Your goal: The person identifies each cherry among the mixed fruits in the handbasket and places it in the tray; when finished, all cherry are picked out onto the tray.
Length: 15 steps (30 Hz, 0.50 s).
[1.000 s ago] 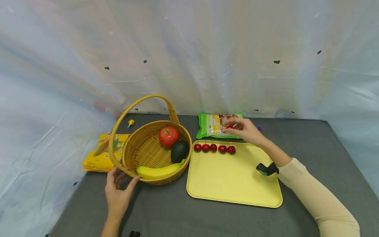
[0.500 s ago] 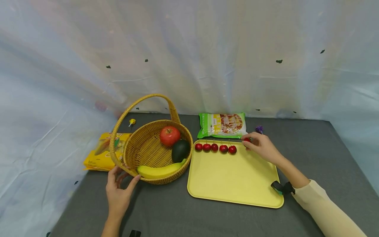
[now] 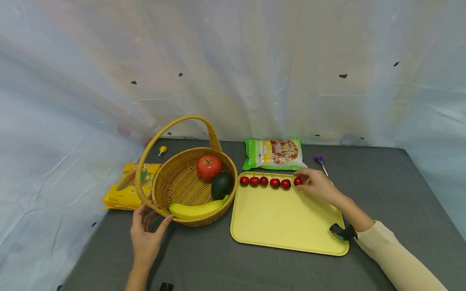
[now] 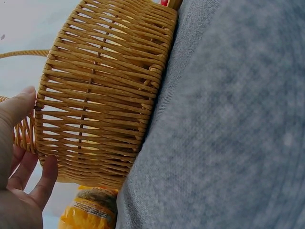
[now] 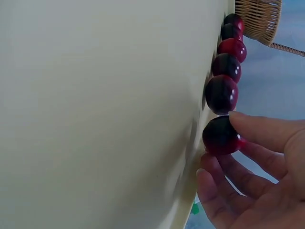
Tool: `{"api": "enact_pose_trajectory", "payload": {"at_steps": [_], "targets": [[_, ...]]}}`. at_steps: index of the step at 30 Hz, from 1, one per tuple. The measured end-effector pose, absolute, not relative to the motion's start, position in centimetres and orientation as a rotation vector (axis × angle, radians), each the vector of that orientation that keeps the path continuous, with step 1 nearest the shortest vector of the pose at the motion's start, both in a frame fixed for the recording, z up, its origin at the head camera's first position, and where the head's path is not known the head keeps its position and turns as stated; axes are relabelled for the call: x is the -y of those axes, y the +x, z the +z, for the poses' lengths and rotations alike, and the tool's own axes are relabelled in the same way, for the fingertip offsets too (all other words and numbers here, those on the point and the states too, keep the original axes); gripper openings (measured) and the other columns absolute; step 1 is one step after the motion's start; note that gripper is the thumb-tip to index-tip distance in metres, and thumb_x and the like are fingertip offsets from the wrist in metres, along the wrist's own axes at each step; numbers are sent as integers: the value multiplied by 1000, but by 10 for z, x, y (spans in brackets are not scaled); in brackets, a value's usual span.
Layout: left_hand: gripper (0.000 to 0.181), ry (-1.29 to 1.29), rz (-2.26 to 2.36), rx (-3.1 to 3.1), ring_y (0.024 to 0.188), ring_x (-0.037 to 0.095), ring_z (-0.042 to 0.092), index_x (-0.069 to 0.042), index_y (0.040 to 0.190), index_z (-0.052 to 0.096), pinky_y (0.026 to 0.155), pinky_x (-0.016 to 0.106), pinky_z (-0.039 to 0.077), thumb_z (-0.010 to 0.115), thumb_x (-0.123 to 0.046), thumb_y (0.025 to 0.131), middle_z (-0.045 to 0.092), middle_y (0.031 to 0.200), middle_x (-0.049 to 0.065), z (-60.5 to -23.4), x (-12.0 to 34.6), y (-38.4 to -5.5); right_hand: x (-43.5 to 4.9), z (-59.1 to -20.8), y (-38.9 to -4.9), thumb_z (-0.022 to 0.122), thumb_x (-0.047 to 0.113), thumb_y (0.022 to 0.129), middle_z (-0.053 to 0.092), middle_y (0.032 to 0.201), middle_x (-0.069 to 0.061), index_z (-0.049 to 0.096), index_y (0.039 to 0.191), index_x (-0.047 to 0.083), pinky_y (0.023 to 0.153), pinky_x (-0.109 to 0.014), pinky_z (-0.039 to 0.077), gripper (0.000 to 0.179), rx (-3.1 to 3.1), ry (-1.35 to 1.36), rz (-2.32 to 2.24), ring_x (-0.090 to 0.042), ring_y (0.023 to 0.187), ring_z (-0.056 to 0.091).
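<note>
My right hand (image 3: 318,186) pinches a dark red cherry (image 5: 222,135) between thumb and fingers, low over the far edge of the yellow tray (image 3: 284,222). To its left, several cherries (image 3: 274,183) with stems stand in a row along that edge. My left hand (image 3: 147,238) grips the near left rim of the wicker basket (image 3: 178,184), at the foot of its tall handle. In the left wrist view the thumb lies on the rim and the fingers curl against the woven side (image 4: 95,105). A red apple (image 3: 209,167), a dark green avocado (image 3: 222,185) and a banana (image 3: 198,210) lie inside.
A green and white food packet (image 3: 274,154) lies behind the tray. The purple lollipop (image 3: 319,159) is behind my right hand. Left of the basket there is a yellow bag (image 3: 125,188), and a yellow lollipop (image 3: 162,150) sits farther back. A pale curtain (image 3: 233,72) hangs behind the table.
My right hand has come from above the food packet down to the tray's far edge, bringing its cherry to the right end of the row. The left hand keeps its hold on the basket.
</note>
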<state>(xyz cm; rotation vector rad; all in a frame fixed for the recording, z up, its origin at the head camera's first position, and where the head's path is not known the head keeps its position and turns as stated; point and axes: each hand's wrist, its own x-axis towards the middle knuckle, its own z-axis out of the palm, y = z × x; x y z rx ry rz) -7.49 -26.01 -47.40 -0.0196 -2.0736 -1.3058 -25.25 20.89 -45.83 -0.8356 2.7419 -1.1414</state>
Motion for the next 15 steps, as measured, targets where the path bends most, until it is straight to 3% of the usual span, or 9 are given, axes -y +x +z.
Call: {"api": "enact_pose_trajectory", "payload": {"at_steps": [15], "targets": [[69, -26, -1297, 2074, 107, 20, 59, 11, 135, 47, 91, 17, 51, 76, 23, 73, 52, 121, 28, -474, 260, -75, -206, -463, -254, 78, -5, 81, 68, 96, -13, 70, 106, -6, 67, -30, 54, 26, -2734, -826, -1137, -24, 81, 63]]}}
